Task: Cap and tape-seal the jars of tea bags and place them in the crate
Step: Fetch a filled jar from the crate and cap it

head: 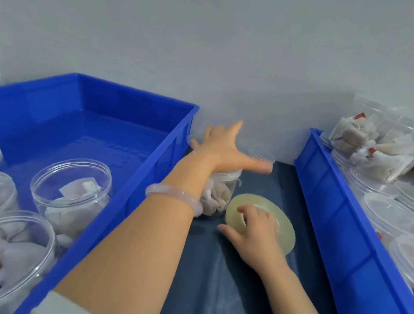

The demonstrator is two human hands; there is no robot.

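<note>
Jars of tea bags (pixel 70 191) are sitting in the left blue crate (pixel 134 98), partly cut off by the frame. Another jar (pixel 217 198) is standing on the counter (pixel 221 292) beside it, half hidden under the left hand (pixel 225 148), whose grip is spreading apart, blurred. The right hand (pixel 256 235) is clamping its grip on the tape roll (pixel 247 201), fingers (pixel 242 209) curling into its core. Red tags (pixel 360 115) in the right crate (pixel 339 210) are showing too small to read.

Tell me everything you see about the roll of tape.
The roll of tape is a wide, flat ring, translucent and yellowish, with a centre hole. It lies on the dark table cover, close beside a jar of tea bags. The right hand grips it, fingers curled into the hole, thumb outside.
</note>
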